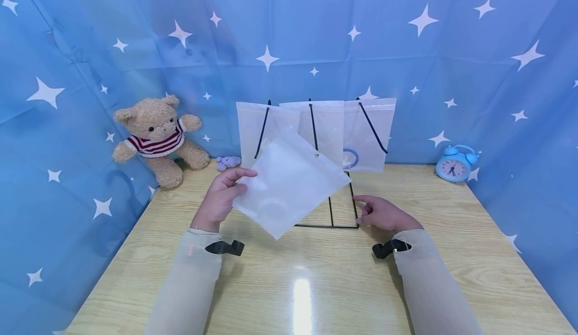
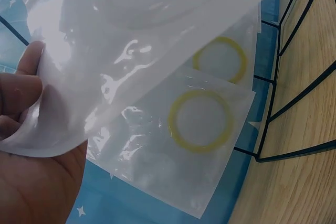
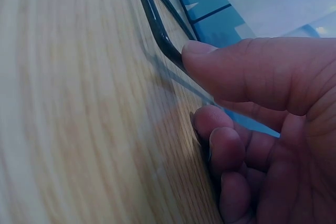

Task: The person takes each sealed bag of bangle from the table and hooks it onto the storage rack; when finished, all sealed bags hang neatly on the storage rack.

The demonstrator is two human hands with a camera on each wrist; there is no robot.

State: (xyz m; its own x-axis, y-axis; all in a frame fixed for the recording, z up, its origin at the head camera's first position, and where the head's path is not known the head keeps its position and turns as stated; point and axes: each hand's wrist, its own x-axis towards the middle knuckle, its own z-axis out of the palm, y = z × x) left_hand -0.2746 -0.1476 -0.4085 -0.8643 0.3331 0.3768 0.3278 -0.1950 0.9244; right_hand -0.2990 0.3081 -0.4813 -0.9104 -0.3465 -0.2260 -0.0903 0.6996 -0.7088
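My left hand [image 1: 219,197] pinches a frosted plastic zip bag [image 1: 289,184] by its left edge, thumb on the near face. The bag is held tilted in front of a black wire rack [image 1: 325,226], with a small round hole near its upper right edge and a faint ring shape inside. At the rack's front right corner, my right hand [image 1: 384,213] grips the wire between thumb and forefinger, its other fingers curled. Three more frosted bags hang on the rack's prongs: a left bag [image 1: 248,134], a middle bag [image 1: 331,124] and a right bag [image 1: 379,139]. Yellow rings [image 2: 228,121] show through two bags in the left wrist view.
A teddy bear [image 1: 155,139] in a striped shirt leans at the back left, beside a small purple toy [image 1: 228,162]. A blue alarm clock [image 1: 455,164] stands at the back right of the wooden table [image 1: 352,295]. A blue star-patterned curtain [image 1: 316,34] encloses the table.
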